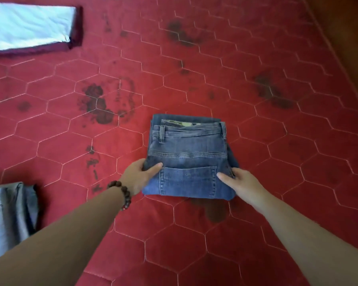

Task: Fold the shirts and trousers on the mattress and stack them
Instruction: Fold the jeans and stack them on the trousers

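Both our forearms reach in from the bottom edge, and between them lies the red quilted mattress point(194, 58) with its dark stains. We have the blue jeans point(187, 159) folded into a compact rectangle near the middle of the mattress, back pocket facing up and waistband on the far side. Our left hand point(140, 175) grasps the left edge of the bundle, thumb on top and fingers tucked under; our right hand point(239, 181) grasps the right edge in the same way.

We judge this pair as folded and ready to be carried to a pile. At lower left a grey folded garment point(10, 213) lies on the mattress, partly out of view, well apart from the jeans. At the far upper left a pale blue folded piece point(29, 24) rests on a dark maroon one point(75, 27). We see no unfolded clothes, so what seems left is gathering these separate pieces into one stack.
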`<state>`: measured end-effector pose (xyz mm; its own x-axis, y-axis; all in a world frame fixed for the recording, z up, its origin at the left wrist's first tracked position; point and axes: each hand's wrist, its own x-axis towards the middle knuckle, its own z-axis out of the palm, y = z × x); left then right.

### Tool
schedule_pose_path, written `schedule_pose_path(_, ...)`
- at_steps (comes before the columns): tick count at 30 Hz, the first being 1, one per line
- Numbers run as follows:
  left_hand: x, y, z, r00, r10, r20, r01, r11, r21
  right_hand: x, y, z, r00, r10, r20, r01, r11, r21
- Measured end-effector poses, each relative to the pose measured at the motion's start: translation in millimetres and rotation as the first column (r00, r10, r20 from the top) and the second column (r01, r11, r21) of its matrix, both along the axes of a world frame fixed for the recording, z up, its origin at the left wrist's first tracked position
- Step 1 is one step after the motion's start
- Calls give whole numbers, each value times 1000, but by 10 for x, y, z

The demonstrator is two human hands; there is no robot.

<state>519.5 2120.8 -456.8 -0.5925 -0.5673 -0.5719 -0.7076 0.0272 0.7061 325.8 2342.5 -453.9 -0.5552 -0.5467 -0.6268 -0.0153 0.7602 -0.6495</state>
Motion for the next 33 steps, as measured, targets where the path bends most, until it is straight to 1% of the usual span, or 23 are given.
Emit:
schedule_pose_path(2, 28, -3, -5, 999, -30, -23, 30, 999, -14, 12, 4, -9, 1000, -1, -1, 1, 998, -63)
schedule_pose_path(4, 23, -21, 4, 994, -50, -94, 45, 997, -62, 32, -20, 1, 999, -46, -28, 41, 986, -161)
schedule_pose_path(8, -136, -178, 119, 955, 20, -295, -61, 989, -131, -41, -131, 73, 970, -221, -102, 173, 920, -351)
schedule_pose_path(10, -242, -264, 124, 941, 57, -333, -122, 976, -178, -96, -198, 56, 955, -277, -104, 214, 888, -406)
schedule_pose_path(11, -280, -286, 83, 946, 73, -315, -142, 969, -202, -111, -229, 21, 953, -282, -108, 219, 894, -391)
schedule_pose_path(12, -303, -288, 18, 962, 79, -261, -140, 964, -227, -113, -252, -39, 956, -263, -127, 207, 918, -339)
schedule_pose_path(14, -312, -227, -162, 995, 43, -95, -67, 964, -259, -78, -269, -209, 964, -162, -209, 125, 976, -178)
schedule_pose_path(15, -307, -184, -243, 999, 26, -29, -32, 966, -256, -49, -274, -284, 958, -106, -266, 81, 991, -104)
schedule_pose_path(16, -305, -158, -299, 1000, 28, 8, -26, 968, -248, -29, -281, -336, 947, -76, -313, 60, 996, -60)
schedule_pose_path(18, -308, -158, -316, 999, 54, 7, -51, 966, -254, -16, -291, -358, 928, -74, -365, 61, 997, -47)
schedule_pose_path(20, -284, -161, -273, 998, 41, -43, -51, 964, -260, 13, -258, -327, 915, -107, -390, 82, 993, -81)
schedule_pose_path(22, -237, -134, -221, 995, 8, -100, -32, 971, -236, 82, -182, -308, 902, -172, -396, 123, 982, -145)
schedule_pose_path(23, -209, -103, -202, 994, -7, -112, -18, 976, -218, 127, -141, -297, 900, -190, -391, 141, 978, -152)
schedule_pose_path(25, -163, -39, -182, 994, -17, -106, -2, 984, -180, 203, -84, -288, 903, -176, -391, 142, 983, -114)
schedule_pose_path(27, -109, 0, -171, 993, 20, -118, -35, 992, -121, 240, -64, -290, 897, -128, -423, 110, 992, -66)
schedule_pose_path(29, -47, 6, -122, 982, 57, -179, -55, 998, 17, 238, -59, -258, 873, -79, -481, 68, 997, -39)
schedule_pose_path(31, 12, 9, -42, 966, 38, -254, 3, 987, 158, 218, -29, -225, 855, -27, -518, 6, 999, -43)
schedule_pose_path(33, 19, -11, 35, 947, 8, -320, 70, 970, 232, 201, 16, -187, 864, 5, -504, -42, 997, -62)
